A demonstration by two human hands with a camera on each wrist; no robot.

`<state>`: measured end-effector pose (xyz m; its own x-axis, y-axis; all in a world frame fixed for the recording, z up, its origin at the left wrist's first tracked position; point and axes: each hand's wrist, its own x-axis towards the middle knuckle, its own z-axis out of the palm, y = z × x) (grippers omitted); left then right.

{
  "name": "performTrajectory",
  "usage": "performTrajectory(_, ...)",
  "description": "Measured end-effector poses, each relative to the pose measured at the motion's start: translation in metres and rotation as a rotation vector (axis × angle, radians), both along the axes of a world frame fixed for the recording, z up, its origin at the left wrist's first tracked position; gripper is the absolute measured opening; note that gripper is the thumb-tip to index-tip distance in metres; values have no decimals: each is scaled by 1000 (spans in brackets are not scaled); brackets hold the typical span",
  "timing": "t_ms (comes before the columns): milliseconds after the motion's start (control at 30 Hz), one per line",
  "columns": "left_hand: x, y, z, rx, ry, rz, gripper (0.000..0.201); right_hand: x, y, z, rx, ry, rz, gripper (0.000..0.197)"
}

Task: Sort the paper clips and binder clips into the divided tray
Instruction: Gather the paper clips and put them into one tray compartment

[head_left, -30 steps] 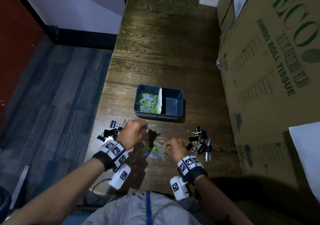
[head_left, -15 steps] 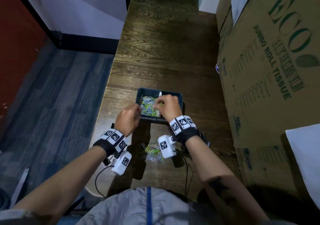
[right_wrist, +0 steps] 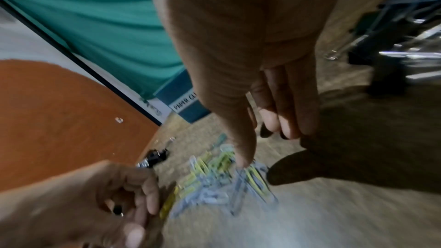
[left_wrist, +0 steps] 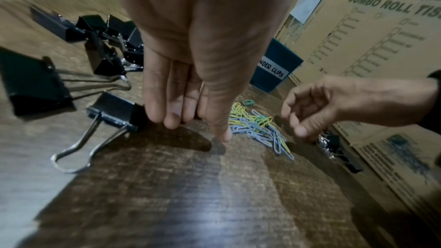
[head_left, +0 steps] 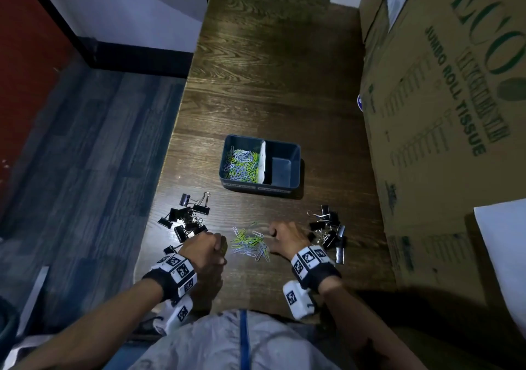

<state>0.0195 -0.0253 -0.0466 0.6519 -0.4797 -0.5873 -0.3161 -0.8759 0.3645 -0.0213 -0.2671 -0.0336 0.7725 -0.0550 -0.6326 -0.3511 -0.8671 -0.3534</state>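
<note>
The dark blue divided tray sits mid-table; its left compartment holds coloured paper clips and its right one looks empty. A small pile of loose paper clips lies near the front edge between my hands. My left hand hangs just left of the pile, fingers pointing down, thumb tip at the wood, holding nothing. My right hand is at the pile's right edge, and its thumb tip touches the paper clips. Black binder clips lie in a left heap and a right heap.
A large cardboard box walls off the table's right side, close to the right binder clips. The table's left edge drops to a blue-grey floor. The tray front bears a "binder clips" label and a "paper clips" label.
Both hands went from the loose pile up to the tray's left compartment, then came back down to the pile, now holding nothing.
</note>
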Motion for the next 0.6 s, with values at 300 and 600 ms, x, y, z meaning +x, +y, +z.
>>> performTrajectory(300,-14,-29,-11,-30,-1,-22,6,-24,20,-25,-37,-11,-3,19)
performTrajectory(600,-13,-21,-22,-147,-152,79,55,-23,7,-37,24,-153,-114,28)
